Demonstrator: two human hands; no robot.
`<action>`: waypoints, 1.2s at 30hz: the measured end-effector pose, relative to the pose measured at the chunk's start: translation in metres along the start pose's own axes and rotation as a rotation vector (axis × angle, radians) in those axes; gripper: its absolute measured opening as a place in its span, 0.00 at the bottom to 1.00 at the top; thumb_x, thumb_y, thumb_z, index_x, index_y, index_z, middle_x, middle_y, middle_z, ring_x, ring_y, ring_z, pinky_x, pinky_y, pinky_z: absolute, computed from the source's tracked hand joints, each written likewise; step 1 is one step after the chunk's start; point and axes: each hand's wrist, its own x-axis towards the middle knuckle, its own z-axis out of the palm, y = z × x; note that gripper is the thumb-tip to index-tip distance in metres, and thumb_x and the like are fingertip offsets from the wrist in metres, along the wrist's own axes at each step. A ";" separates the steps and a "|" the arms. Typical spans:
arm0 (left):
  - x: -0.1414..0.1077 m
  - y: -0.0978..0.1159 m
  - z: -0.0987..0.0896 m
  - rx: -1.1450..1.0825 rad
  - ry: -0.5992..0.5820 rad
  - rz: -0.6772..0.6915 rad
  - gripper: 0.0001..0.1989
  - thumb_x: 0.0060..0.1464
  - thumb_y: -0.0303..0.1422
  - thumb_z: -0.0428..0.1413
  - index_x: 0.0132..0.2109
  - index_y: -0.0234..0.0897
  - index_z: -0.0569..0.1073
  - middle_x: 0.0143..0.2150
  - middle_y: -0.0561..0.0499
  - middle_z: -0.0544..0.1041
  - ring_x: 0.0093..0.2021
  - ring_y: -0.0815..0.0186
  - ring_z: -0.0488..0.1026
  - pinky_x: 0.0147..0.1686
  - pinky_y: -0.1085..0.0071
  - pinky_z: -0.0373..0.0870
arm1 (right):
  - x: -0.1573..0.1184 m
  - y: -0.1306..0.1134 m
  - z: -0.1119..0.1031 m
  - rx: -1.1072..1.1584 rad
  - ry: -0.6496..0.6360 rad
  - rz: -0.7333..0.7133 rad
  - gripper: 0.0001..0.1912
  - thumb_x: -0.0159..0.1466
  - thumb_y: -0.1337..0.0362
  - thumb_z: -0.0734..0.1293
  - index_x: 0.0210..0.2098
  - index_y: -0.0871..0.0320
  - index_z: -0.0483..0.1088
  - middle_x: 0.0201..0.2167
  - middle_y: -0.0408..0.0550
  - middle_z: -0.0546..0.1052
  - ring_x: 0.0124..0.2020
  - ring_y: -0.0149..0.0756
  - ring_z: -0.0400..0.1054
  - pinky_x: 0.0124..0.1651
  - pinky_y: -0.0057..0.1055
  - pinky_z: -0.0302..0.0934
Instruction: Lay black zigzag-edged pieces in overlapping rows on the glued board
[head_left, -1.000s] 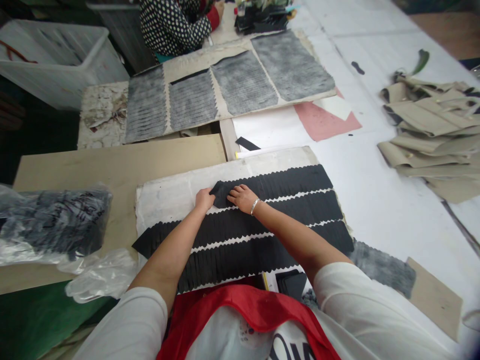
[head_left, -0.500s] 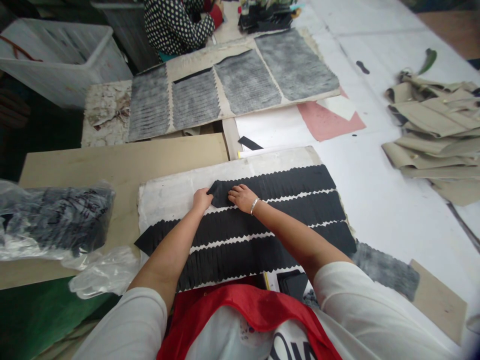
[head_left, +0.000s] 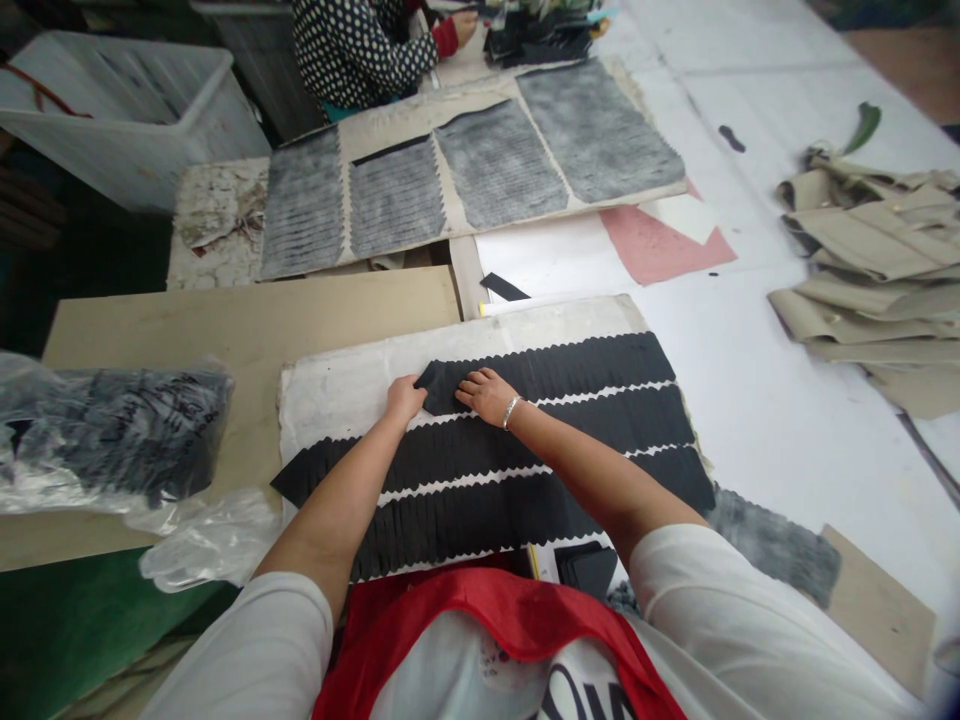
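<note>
A pale board [head_left: 337, 375] lies before me with three rows of overlapping black strips with pointed ends, perhaps fabric or thin leather. My left hand [head_left: 406, 400] pinches the left end of the far row's outermost black strip [head_left: 433, 388]. Just right of it, my right hand [head_left: 489, 396], with a bracelet at the wrist, lies on the same row, fingers resting on the strips. The middle row [head_left: 592, 418] and the near row [head_left: 480, 510] run below my wrists, partly hidden by my forearms.
Beyond lies another board [head_left: 394, 115] with grey-black panels. A plastic bag of dark pieces [head_left: 135, 430] is at left, a white bin [head_left: 135, 130] behind it. Folded beige fabric pieces [head_left: 885, 230] are piled at right. Across the table, a person in polka-dot sleeves [head_left: 360, 50] works.
My hands stay in nearly the same place on the far row. The view has shifted slightly, and the other person's hand now shows further right.
</note>
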 end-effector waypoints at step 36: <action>-0.007 0.017 0.011 -0.145 0.083 -0.066 0.16 0.47 0.28 0.51 0.43 0.33 0.76 0.38 0.46 0.79 0.38 0.64 0.74 0.37 0.74 0.66 | 0.002 -0.005 -0.002 -0.003 -0.051 0.023 0.17 0.66 0.67 0.55 0.50 0.60 0.69 0.47 0.57 0.71 0.47 0.44 0.58 0.50 0.42 0.46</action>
